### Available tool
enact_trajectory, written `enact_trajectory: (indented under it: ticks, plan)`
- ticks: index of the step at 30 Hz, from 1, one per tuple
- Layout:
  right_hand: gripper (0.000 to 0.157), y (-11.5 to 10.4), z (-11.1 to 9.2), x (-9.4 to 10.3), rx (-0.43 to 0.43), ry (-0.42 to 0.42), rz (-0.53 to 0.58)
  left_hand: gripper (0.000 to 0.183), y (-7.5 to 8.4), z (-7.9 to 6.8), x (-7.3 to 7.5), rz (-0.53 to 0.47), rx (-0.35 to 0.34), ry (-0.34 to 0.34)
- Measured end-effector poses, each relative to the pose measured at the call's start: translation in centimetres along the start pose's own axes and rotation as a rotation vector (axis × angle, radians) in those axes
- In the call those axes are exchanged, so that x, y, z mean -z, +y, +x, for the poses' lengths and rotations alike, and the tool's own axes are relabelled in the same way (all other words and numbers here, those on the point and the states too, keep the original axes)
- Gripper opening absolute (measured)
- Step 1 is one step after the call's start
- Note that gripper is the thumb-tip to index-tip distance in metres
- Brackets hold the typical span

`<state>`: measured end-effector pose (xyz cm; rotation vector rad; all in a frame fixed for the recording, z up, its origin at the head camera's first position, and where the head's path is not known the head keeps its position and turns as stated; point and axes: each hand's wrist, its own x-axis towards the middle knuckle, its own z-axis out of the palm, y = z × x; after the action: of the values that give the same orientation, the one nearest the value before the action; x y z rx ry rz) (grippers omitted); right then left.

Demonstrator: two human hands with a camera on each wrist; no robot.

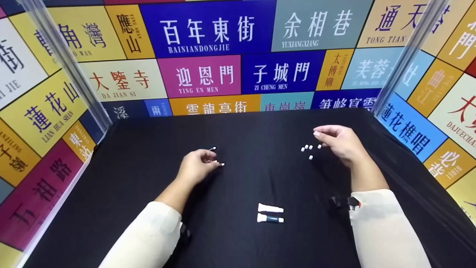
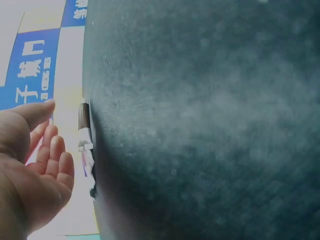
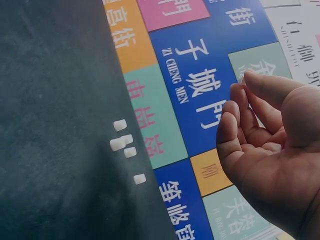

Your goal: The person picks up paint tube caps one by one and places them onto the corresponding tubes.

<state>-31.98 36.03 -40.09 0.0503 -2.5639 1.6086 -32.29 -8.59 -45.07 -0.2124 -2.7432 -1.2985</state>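
Status: reads as partway, one small piece up, five down. Right hand [image 1: 340, 143] has thumb and index pressed together at the tips, pinching a white bit [image 3: 241, 79]; only a sliver of it shows, remaining fingers curled in. It's held just beyond the loose white pieces [image 3: 118, 144], which lie on the right, far part of the black cloth [image 1: 256, 167]. Count there is five: three bunched close, one set off to the right, one on the near side. Those I'd call undone, since no hand is on them, and the sixth isn't placed anywhere yet. Left hand [image 1: 195, 165] is on the left side, fingers loosely curled, thumb standing apart from them, nothing visibly gripped. Just past its fingers the left wrist view has a dark-capped item [image 2: 86, 145] with a pale, ragged-looking body, on the cloth and apart from the hand. That view is washed out, so can't say what it is, or whether the pale tips [image 1: 222, 164] by the left fingers belong to it. White tube [image 1: 270, 208] and blue-banded tube [image 1: 272, 219] lie side by side at near centre, well apart from both hands, so nothing's underway on those.
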Motion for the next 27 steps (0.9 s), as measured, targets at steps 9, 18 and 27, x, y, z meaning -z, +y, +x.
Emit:
enact_trajectory:
  ticks: [9, 18, 27]
  plan:
    - [0.042, -1.2, -0.4, -0.1, 0.038, 0.000, 0.029, 0.015, -1.3, 0.3, 0.2, 0.065, 0.020, -0.061]
    - [0.032, -1.0, -0.3, -0.3, 0.049, 0.002, 0.052, 0.016, -1.5, 0.2, 0.0, 0.121, 0.045, -0.077]
    - [0.027, -0.9, -0.3, -0.3, 0.042, 0.002, 0.056, 0.018, -1.5, 0.1, -0.3, 0.172, -0.002, -0.053]
